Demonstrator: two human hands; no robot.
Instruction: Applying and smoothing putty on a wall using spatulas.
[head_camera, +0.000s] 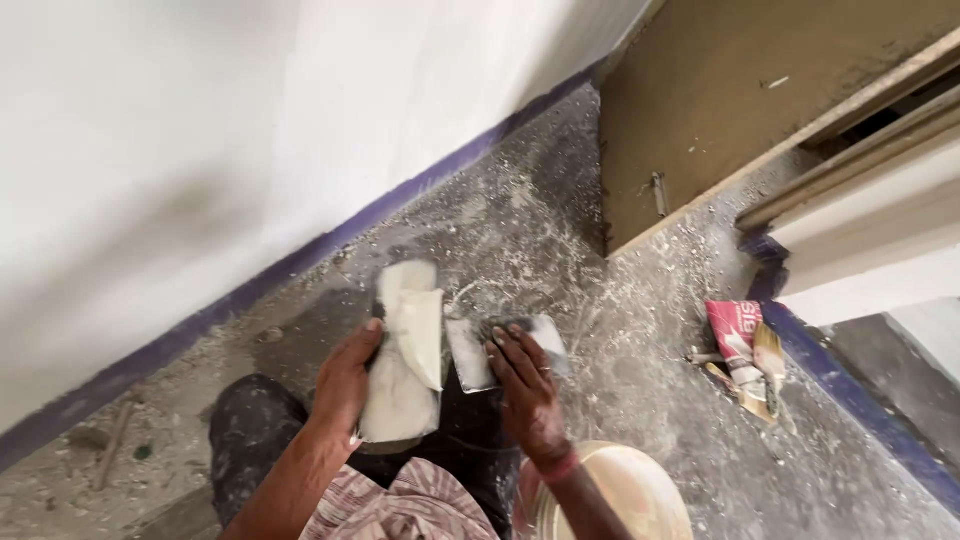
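While both hands work close together, the head view shows this:
Left hand (345, 385): its grip is clenched on a wide plaster trowel (405, 350) loaded with white filler.
Right hand (525, 385): grasping a smaller putty knife (480, 350), its blade touching the trowel's right edge.
Doing it well: I judge the knife should stay flat and scrape evenly, so no filler drops.
Floor (560, 260): rough grey concrete beyond the trowel, strewn with white crumbs.
Room: white wall (200, 130) left of the trowel, with a purple base strip (330, 240); crumpled red wrapper (745, 355) far right; brown board (720, 90) beyond.
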